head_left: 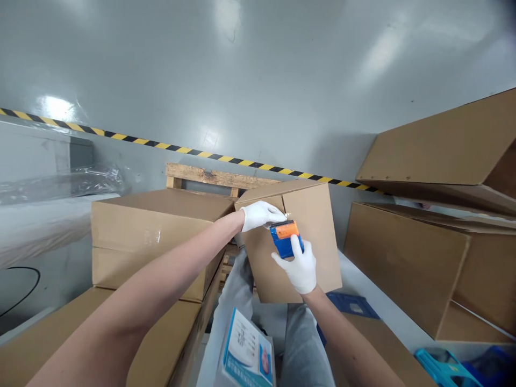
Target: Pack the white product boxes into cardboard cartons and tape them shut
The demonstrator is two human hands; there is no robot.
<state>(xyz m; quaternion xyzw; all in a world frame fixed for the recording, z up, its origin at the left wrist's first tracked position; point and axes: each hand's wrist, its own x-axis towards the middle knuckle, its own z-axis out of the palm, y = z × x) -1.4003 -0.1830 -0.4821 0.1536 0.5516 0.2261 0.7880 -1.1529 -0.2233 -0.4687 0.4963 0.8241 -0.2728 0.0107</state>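
Note:
In the head view my right hand (301, 265), in a white glove, grips a blue and orange tape dispenser (284, 243). The dispenser is held just above a brown cardboard box (318, 269), close to the dark gap between its flaps. Also gloved in white, my left hand (260, 216) lies over the box with its fingers pinched together at the dispenser's front edge. A small whitish bit shows at those fingertips, too small to make out. The box stands tilted in front of my legs.
Stacked cartons (141, 231) stand on the left by a wooden pallet (205, 173). Large cartons (403, 269) occupy the right. A blue-white printed box (248, 349) sits between my legs. Striped floor tape (161, 145) crosses behind; turquoise plastic (445, 368) lies lower right.

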